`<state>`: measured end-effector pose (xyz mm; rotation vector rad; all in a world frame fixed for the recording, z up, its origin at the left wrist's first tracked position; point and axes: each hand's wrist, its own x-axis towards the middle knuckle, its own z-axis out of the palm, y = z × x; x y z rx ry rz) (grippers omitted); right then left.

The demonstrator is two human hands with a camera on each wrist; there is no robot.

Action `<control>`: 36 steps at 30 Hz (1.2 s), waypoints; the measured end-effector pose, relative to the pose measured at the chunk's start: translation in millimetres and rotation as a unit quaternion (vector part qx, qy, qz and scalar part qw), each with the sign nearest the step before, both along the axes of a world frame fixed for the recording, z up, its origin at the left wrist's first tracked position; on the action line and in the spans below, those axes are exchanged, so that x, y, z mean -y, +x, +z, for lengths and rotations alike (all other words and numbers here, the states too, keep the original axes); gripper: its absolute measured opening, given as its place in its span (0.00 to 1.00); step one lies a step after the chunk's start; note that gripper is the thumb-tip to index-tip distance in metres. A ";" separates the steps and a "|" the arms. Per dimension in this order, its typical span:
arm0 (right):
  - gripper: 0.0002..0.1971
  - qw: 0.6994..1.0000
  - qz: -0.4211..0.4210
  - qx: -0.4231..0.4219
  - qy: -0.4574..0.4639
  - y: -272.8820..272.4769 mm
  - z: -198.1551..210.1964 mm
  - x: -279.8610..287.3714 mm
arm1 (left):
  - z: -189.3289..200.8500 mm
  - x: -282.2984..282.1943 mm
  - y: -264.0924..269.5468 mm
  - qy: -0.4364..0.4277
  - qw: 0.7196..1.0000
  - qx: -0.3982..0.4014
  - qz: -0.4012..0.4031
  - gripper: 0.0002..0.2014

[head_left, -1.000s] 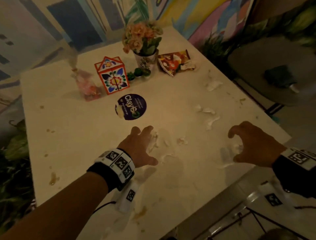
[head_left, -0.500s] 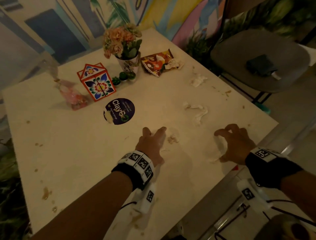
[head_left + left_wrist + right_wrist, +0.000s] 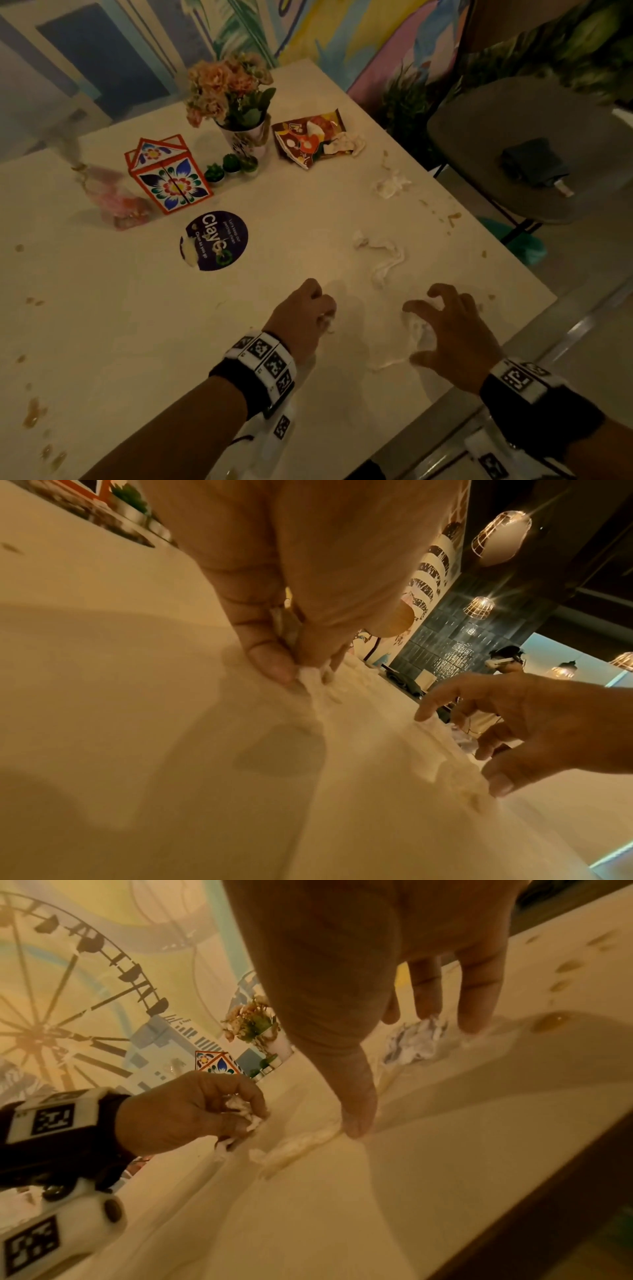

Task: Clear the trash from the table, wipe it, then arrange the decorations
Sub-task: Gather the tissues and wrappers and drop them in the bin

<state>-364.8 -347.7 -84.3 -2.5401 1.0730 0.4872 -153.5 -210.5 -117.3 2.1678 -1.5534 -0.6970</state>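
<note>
The left hand (image 3: 301, 315) is low on the white table (image 3: 102, 308), near its front edge. Its fingers are curled, and thumb and fingertips pinch a small scrap of tissue (image 3: 308, 674) that reaches down to the tabletop.

The right hand (image 3: 452, 332) is just beside it, nearer the table's right corner. Its fingers (image 3: 479, 988) are spread and bent like a claw, with the tips down around a crumpled tissue (image 3: 416, 1042). The thumb (image 3: 356, 1118) presses on a flat strip of tissue; whether the hand already grips anything is hard to tell, the paper seems only touched.

More trash lies further away: a twisted tissue (image 3: 383, 260) past the hands, another (image 3: 390, 185) toward the right edge, and a wrapper (image 3: 308, 137) with crumpled paper on it at the far side.

The decorations stand at the back: a flower pot (image 3: 239, 113), three tiny plants (image 3: 231, 166), a painted box (image 3: 168, 174) and a pink bag (image 3: 113, 198). A round sticker (image 3: 214, 240) is in the middle. Brown stains mark the left part of the table.
</note>
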 end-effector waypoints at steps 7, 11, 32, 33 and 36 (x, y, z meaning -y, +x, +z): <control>0.06 0.985 0.071 0.140 0.073 14.3 -24.4 9.7 | -2.8 7.5 -0.2 -0.029 0.998 -0.012 0.054 0.08; 0.07 0.981 0.020 0.184 0.060 42.5 -12.4 39.1 | -0.7 13.3 4.5 -0.023 0.993 -0.030 0.109 0.08; 0.13 0.976 0.071 0.191 0.079 98.6 -22.4 91.2 | 20.7 47.3 -54.9 0.187 0.975 0.096 0.074 0.54; 0.14 0.976 0.057 0.193 0.083 97.6 -20.8 91.9 | 21.4 49.9 -59.6 0.184 0.975 0.104 0.072 0.51; 0.10 0.969 -0.003 0.219 0.110 96.3 -9.0 97.4 | 13.9 54.2 -61.0 0.144 0.984 0.081 0.070 0.34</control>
